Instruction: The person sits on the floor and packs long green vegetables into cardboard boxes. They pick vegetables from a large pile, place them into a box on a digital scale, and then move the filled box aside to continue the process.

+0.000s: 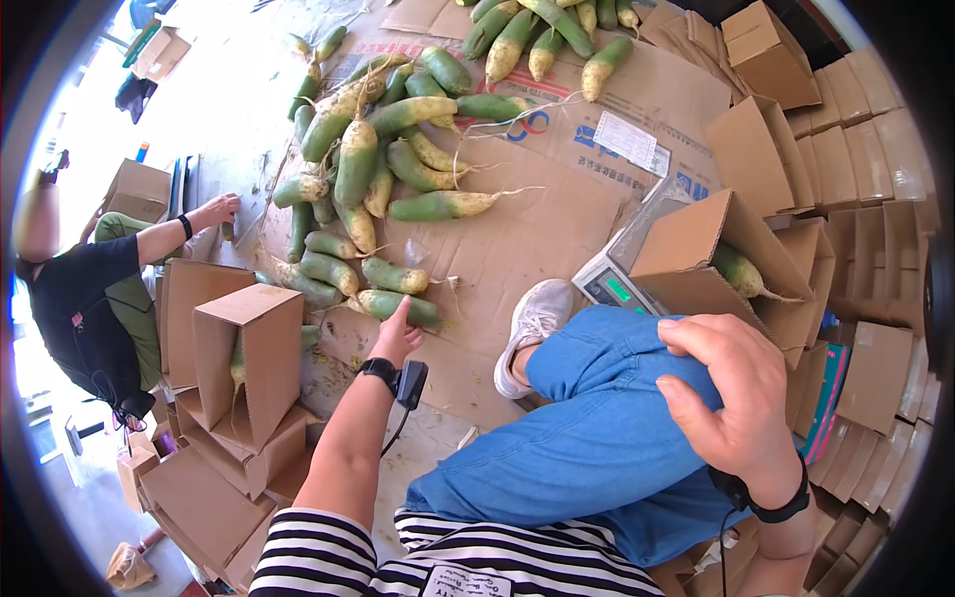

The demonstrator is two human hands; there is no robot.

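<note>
Many green radishes with pale root ends lie piled on flattened cardboard (pixel 507 246). My left hand (pixel 398 336) reaches forward, its index finger extended at the near edge of a green radish (pixel 395 307) at the front of the pile; whether it touches it I cannot tell. My right hand (pixel 727 395) hovers by my right knee with fingers spread and nothing in them. Beyond that knee an open carton (pixel 716 261) with a radish (pixel 739 270) inside rests on or against a digital scale (pixel 615 280). Another open carton (pixel 250 358), at left, also holds a radish.
A co-worker (pixel 89 298) in a dark top sits at the left, one hand (pixel 224 209) on a small green item. Stacked empty cartons (pixel 858 149) line the right side. More cartons (pixel 209 500) stand at lower left. A second radish heap (pixel 515 45) lies at the far edge.
</note>
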